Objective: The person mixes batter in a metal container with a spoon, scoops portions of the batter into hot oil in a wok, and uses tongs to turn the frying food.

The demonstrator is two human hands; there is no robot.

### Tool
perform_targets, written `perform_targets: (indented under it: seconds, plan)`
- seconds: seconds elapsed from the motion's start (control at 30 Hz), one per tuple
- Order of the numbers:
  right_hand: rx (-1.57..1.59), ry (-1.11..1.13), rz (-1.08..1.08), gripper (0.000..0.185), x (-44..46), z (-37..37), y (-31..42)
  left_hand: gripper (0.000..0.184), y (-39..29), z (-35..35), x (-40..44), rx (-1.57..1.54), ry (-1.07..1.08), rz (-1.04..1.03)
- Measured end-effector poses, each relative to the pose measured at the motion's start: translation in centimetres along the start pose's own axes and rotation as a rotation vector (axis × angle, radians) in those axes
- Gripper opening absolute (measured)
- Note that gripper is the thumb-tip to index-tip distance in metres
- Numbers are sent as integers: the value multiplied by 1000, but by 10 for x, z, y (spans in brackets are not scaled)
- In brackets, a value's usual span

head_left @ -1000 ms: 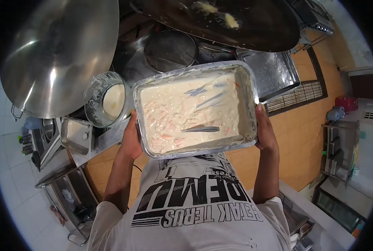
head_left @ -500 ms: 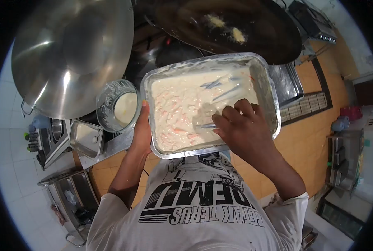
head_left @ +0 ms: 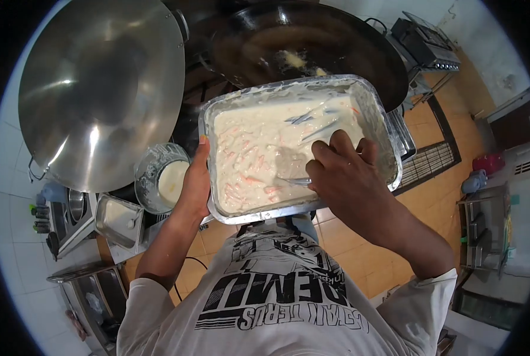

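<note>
A deep rectangular metal tray point(head_left: 303, 215) is held up in front of me, filled with pale, wet batter point(head_left: 241, 148) that has orange shreds in it. My left hand point(head_left: 195, 184) grips the tray's left side, thumb up on the rim. Over the right part of the batter, my right hand point(head_left: 351, 184) is closed around a thin metal utensil point(head_left: 294, 181). Its end lies in the batter, so its exact kind is hidden. Bluish streaks show on the batter beyond this hand. A glass bowl point(head_left: 143, 178) with pale liquid stands just left of my left hand.
A dark wok point(head_left: 360, 41) beyond the tray holds pale pieces. At left leans a large shiny steel wok point(head_left: 107, 95). A small metal pan point(head_left: 107, 228) sits near the bowl. Shelves point(head_left: 484, 225) stand to the right, above a tiled floor point(head_left: 389, 267).
My right hand and the utensil have shifted slightly right in the batter. The view has moved, so the woks appear lower and further left. My left hand keeps its grip on the tray.
</note>
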State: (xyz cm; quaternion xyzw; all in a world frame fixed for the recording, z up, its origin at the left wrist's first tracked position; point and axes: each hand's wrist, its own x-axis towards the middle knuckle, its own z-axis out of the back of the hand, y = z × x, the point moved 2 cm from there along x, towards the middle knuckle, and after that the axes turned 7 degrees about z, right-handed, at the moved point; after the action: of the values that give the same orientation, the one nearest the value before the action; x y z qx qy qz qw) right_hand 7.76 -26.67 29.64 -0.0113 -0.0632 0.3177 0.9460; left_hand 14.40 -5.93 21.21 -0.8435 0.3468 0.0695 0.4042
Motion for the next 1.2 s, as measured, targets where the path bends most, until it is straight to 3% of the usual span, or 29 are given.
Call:
perform_targets:
  seconds: [0.17, 0.27, 0.3, 0.4, 0.43, 0.53, 0.57, 0.7, 0.8, 0.97, 1.07, 1.2]
  plan:
    - [21, 148, -82, 19, 6, 4, -21, 61, -5, 0, 24, 16, 95, -3]
    - [46, -22, 10, 12, 0, 19, -45, 58, -15, -5, 44, 57, 89, -1]
    - [108, 117, -93, 10, 4, 30, -54, 58, -20, -7, 52, 71, 81, 7]
    - [80, 103, -200, 7, 2, 49, -87, 62, -34, -20, 74, 118, 38, 28]
    - [95, -8, -178, 8, -1, 58, -102, 63, -40, -31, 81, 135, 20, 31]
    - [79, -55, -316, 10, -4, 66, -144, 63, -50, -56, 105, 132, 98, -11]
    - [5, -69, -287, 21, -3, 68, -158, 63, -54, -66, 113, 153, 82, -26]
    - [-5, -101, -256, 33, 9, 42, -205, 62, -67, -85, 151, 198, 32, -28]
    - [-67, -85, -140, 32, 25, 21, -232, 62, -78, -93, 184, 198, 34, -28]
    - [299, -44, -82, 24, 61, 8, -267, 59, -95, -103, 234, 265, 9, -43]
    - [472, 70, -218, 24, 87, 12, -278, 58, -106, -109, 259, 228, 31, -28]
    - [562, -20, -49, 25, 110, -1, -316, 60, -122, -108, 277, 258, -38, -53]
